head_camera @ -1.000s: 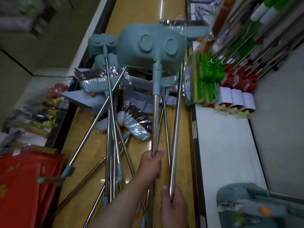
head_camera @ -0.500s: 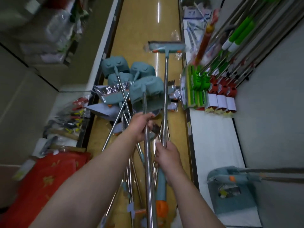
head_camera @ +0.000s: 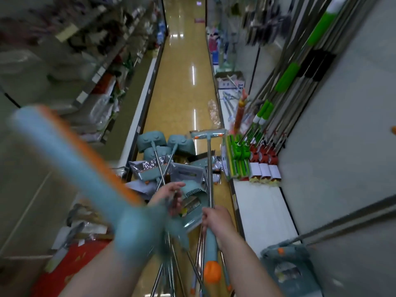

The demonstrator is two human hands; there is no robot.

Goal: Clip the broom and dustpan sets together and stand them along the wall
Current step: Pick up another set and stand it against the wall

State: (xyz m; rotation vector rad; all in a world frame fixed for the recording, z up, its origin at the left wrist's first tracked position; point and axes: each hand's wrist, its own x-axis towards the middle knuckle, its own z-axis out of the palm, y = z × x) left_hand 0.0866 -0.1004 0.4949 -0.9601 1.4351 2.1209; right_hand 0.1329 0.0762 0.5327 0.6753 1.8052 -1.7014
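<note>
Furthest to the left, well outside the left hand (head_camera: 169,196), a thick teal handle (head_camera: 70,159) with an orange edge crosses the view close to the camera. It is smeared by blur, so what it belongs to is hard to say; it may be the handle of the dustpan (head_camera: 189,190). The left hand is blurred too. Some fingers seem stretched towards the dustpan, which lies just to its right, but I cannot tell whether the hand grips it or only touches it.

Beyond both hands, a pile (head_camera: 162,159) of loose brooms and wrapped dustpans lies on the floor, their metal poles crossing under the forearms.

The right hand (head_camera: 214,217) is closed firmly round the broom (head_camera: 210,172), at the top of its teal grip. The pole runs away from this hand to the bristle head on the floor, and the orange cap sits below the wrist.

To the right of the right hand, a clipped set (head_camera: 287,262) already stands on the white ledge by the wall (head_camera: 342,168), and mops (head_camera: 285,78) lean further along.

I judge the step in hand to be pairing: one broom and one dustpan are picked out but not yet joined. The next move calls for lining the dustpan's clip up with the broom pole, pressing them together, then standing the pair beside the set at the wall.
</note>
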